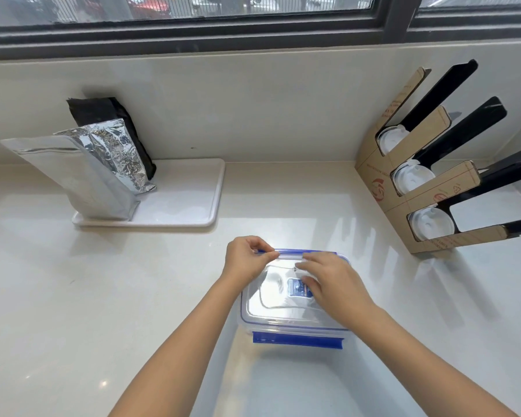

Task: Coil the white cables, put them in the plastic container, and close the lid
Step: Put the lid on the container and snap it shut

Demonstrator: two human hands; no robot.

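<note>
A clear plastic container (247,322) with blue clips stands on the white counter in front of me, its transparent lid (278,299) lying on top. My left hand (244,258) pinches the far blue clip (289,254) at the lid's back left edge. My right hand (333,281) rests on the lid's right half, its fingers spread across the top and reaching the far clip. The near blue clip (297,340) sticks out at the front. The glare on the lid hides what is inside, and no white cable shows.
A white tray (187,206) at the back left carries a silver foil pouch (100,176) and a black pouch (103,111). A cardboard rack (427,188) of cup lids and black sleeves stands at the right. A window runs along the wall behind.
</note>
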